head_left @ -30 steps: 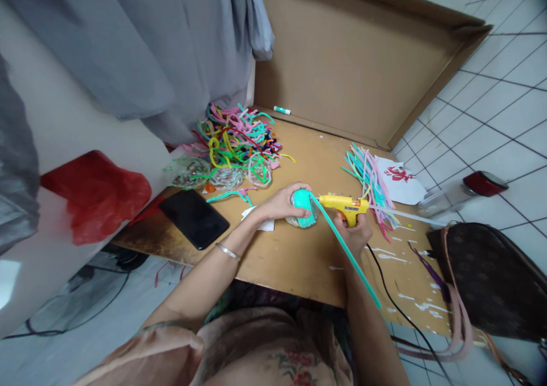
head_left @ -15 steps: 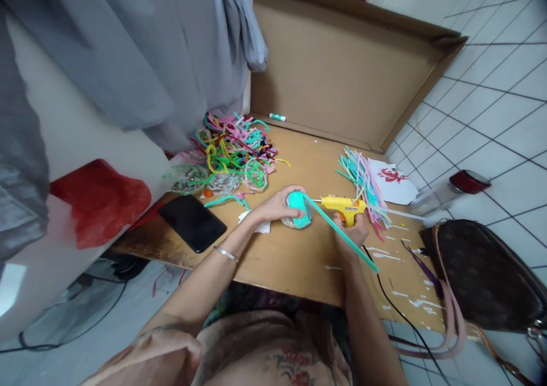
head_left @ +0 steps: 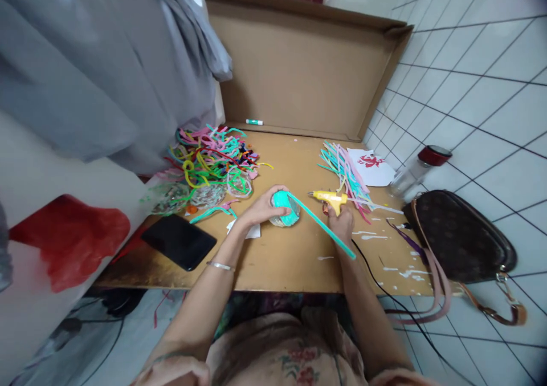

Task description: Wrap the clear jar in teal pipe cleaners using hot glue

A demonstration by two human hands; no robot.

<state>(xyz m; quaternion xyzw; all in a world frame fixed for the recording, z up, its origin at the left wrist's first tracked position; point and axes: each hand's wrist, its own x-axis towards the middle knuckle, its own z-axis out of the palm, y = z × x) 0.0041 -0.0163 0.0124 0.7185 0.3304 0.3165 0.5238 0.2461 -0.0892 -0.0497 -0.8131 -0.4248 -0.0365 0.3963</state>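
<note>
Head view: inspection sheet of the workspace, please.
Surface: wooden board, white glue smears at right.
Job's things: teal-wrapped ball; teal strip trailing from it; yellow glue gun.
Clutter: tangled strip pile, loose strips, black phone, glue stick, printed paper.
Grippers: left hand on ball; right hand grips gun.
Cables: black cord off front edge.
Surroundings: cardboard backing, brown handbag, jar, grey cloth.

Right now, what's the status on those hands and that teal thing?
Left hand on the teal-wrapped ball. Right hand grips the yellow glue gun, nozzle short of the ball. Loose teal strip trails across the right wrist.
</note>
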